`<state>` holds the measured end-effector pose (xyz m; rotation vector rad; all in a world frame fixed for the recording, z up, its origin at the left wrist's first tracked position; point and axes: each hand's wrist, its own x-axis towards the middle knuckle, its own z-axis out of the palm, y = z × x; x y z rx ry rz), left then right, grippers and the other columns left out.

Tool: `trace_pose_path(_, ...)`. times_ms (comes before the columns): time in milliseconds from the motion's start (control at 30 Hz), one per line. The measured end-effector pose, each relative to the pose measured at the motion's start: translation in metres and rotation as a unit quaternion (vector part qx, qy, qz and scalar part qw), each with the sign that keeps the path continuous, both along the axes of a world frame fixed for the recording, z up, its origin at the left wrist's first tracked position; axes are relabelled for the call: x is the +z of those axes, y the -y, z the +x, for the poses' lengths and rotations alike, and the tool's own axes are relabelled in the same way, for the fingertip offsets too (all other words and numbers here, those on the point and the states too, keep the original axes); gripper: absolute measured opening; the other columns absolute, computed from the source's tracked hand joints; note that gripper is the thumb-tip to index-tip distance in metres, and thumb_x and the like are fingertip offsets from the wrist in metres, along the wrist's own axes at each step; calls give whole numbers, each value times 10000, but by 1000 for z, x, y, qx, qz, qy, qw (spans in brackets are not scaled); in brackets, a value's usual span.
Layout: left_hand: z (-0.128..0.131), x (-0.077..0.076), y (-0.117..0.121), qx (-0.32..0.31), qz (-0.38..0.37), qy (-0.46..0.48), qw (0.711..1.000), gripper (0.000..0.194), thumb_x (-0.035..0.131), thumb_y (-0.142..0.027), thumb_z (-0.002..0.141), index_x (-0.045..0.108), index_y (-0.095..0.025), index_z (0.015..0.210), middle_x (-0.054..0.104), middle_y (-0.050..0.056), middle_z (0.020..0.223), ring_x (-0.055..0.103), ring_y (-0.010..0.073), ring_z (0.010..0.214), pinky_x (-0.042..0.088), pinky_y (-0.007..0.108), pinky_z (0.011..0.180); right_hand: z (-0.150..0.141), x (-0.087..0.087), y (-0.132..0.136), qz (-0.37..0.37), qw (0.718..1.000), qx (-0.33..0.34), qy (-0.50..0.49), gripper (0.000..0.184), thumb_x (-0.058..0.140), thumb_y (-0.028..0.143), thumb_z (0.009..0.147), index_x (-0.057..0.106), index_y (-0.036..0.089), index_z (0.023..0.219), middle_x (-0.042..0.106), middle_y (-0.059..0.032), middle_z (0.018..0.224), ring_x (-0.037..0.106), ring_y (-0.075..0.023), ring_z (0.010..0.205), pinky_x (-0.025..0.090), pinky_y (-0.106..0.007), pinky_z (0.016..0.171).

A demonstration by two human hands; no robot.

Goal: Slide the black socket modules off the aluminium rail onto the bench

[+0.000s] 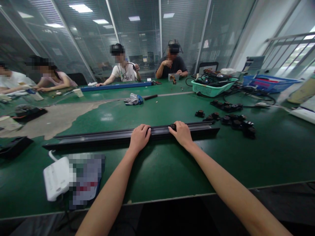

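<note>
Running from side to side across the near part of the green table (172, 173), a long black rail (160, 131) with a paler channel along it was clasped near its middle by the left hand (139, 138), whose fingers were curled over it; how firmly they were pressed could not be told. Farther along, toward the rail's right end, a small black part (173, 126) was pinched between the thumb and fingers of the right hand (181, 132) and largely covered by them; whether it was seated in the channel could not be told. Just beyond the rail's right end, loose black parts (237, 123) were scattered on the table, and behind these a green basket (209, 89) was heaped with cables and dark pieces, with a blue basket (273, 86) set to its right. At the left, nearer than the rail, a white device (56, 178) was placed just beside a blurred grey object (88, 180). Across the table, a blue bar (118, 86) was laid before a person in a white shirt (123, 72), and a crumpled cloth (133, 99) was seen just beside a dark rod (150, 97)
</note>
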<state>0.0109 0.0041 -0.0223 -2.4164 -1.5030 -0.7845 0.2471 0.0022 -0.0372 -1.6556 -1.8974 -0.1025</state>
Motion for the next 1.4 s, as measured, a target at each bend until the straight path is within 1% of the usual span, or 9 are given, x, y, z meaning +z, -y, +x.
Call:
trace_pose_path(167,-1,-1,-1,-5,-1,1,1000,300,384,-325,1035,646,-204,1113,679,84,1107,633,229,1027,489,360,919,1,-1,-3,2,1000,-5,-10,236,522,382,962,597,160,936,663,-136,953,593,-260,909,431,-352,813)
trace_pose_path(500,0,0,-1,-4,-1,5,1000,291,392,-323,1033,647,-205,1112,679,81,1109,636,229,1028,489,357,918,3,-3,-6,24,1000,-5,-14,193,519,354,942,571,181,875,647,-128,901,570,-264,868,437,-364,794)
trace_pose_path(1000,-1,-1,0,-3,5,3,1000,289,396,-317,1034,648,-197,1107,680,80,1099,637,227,1019,488,357,920,5,-2,-7,19,999,4,-25,161,522,329,930,556,190,855,636,-120,893,557,-253,867,423,-358,801)
trace_pose_path(1400,-1,-2,-1,-3,2,4,1000,294,398,-321,1033,650,-197,1119,679,86,1111,635,235,1027,486,369,925,4,-3,-7,20,1000,-16,-11,156,516,326,923,552,193,850,641,-125,901,556,-259,865,421,-363,803)
